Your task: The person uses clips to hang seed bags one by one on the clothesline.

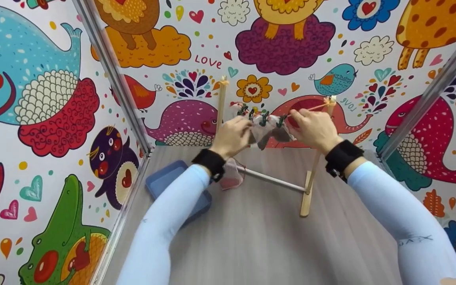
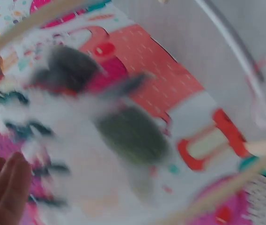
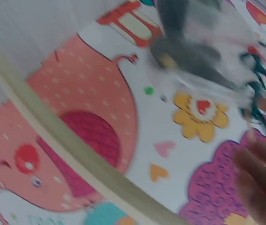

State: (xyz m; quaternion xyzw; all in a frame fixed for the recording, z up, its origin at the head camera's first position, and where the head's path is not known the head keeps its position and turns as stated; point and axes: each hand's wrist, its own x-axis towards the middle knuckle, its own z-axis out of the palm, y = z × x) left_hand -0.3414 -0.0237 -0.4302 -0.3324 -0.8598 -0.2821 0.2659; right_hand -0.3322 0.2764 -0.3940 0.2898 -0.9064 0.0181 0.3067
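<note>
Small whitish cloth pieces with dark grey patches, likely socks (image 1: 263, 132), hang from a cord (image 1: 317, 107) by several dark green clothespins (image 1: 265, 117). My right hand (image 1: 316, 128) pinches the cord just right of the last clothespin; its fingertips (image 3: 259, 161) show at the cord in the right wrist view. At the other end of the row is my left hand (image 1: 232, 136), with fingers (image 2: 12, 187) nearly straight beside the clothespins. The hanging cloth is blurred in both wrist views.
Two wooden posts (image 1: 221, 103) carry the cord, and a white rod (image 1: 273, 179) runs low between them. A pinkish cloth (image 1: 231, 178) is by the rod's left end. A blue tray (image 1: 158, 174) sits on the left, partly behind my left arm. Patterned walls enclose the table (image 1: 251, 237).
</note>
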